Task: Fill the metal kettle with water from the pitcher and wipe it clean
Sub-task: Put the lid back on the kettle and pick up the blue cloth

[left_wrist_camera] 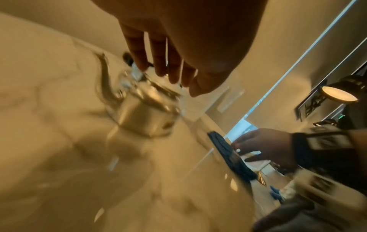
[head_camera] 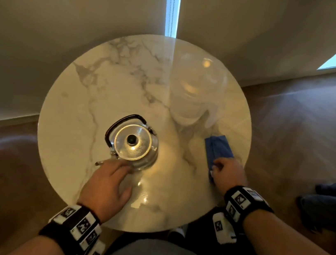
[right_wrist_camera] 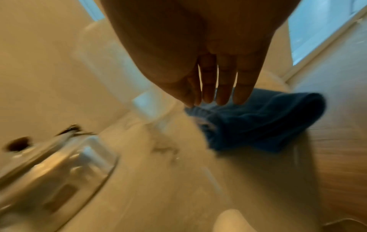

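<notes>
The metal kettle (head_camera: 132,142) stands in the middle of the round marble table (head_camera: 74,114). Its lid with a black knob is on, and its black handle is folded back to the left. The spout (head_camera: 100,162) points toward me. My left hand (head_camera: 124,167) reaches at the kettle's near side with straight fingers (left_wrist_camera: 174,75) and holds nothing; whether it touches the kettle (left_wrist_camera: 139,106) I cannot tell. My right hand (head_camera: 222,167) rests straight fingertips (right_wrist_camera: 224,98) on the near end of the blue cloth (right_wrist_camera: 258,119) at the table's right edge. The clear pitcher (head_camera: 196,88) stands at the back right.
The table sits against a beige wall with a blind cord and a window strip behind it. Wooden floor surrounds it. My legs are under the near edge. A lit lamp (left_wrist_camera: 337,94) is off to the right.
</notes>
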Tool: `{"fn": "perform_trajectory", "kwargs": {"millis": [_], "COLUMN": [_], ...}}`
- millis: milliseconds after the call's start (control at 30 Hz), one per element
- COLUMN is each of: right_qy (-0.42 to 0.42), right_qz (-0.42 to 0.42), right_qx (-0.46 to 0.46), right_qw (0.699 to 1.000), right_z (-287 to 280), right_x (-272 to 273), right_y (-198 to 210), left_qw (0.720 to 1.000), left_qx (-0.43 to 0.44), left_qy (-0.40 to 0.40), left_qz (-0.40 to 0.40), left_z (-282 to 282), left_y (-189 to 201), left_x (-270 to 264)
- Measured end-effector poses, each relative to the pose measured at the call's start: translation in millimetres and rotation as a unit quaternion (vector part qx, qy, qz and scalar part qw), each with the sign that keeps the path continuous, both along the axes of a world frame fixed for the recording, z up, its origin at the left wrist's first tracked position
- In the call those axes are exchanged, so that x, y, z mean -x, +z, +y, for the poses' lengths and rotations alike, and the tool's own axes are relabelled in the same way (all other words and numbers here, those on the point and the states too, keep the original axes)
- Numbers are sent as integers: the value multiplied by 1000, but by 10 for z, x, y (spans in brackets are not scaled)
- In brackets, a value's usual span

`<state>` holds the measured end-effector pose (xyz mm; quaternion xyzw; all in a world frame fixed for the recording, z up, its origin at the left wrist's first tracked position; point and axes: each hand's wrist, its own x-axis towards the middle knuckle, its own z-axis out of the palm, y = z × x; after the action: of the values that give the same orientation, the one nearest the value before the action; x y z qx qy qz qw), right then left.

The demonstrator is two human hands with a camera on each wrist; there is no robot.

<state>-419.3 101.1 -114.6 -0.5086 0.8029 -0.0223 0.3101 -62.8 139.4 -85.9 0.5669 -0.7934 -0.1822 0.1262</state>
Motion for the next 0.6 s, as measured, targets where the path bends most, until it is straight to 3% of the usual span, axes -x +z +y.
{"fn": "perform_trajectory", "kwargs": {"millis": [133,267,400,500,600], "right_qy": [-51,-78,-24,28,130], "right_qz": [31,21,-43,-139,-210], "right_qx": [2,-53,-132,-58,23], "right_qw": [998,995,990,988,969], "right_z": [-178,-438,-535,-420,-243], "right_x": [491,615,590,523,378], "right_y": [-231,-397,-310,-81,235], "left_qw": [994,988,985,991,986], "left_qx": [-92,-146,-165,-135,-102], "left_qy": [-51,-48,-41,-9,77], "left_qz": [6,-6,-7,19,111], "left_z": [408,635,636,496,240], "left_y": [-193,-353,-251,-17,292], "left_x": [357,634,836,1011,1193]}}
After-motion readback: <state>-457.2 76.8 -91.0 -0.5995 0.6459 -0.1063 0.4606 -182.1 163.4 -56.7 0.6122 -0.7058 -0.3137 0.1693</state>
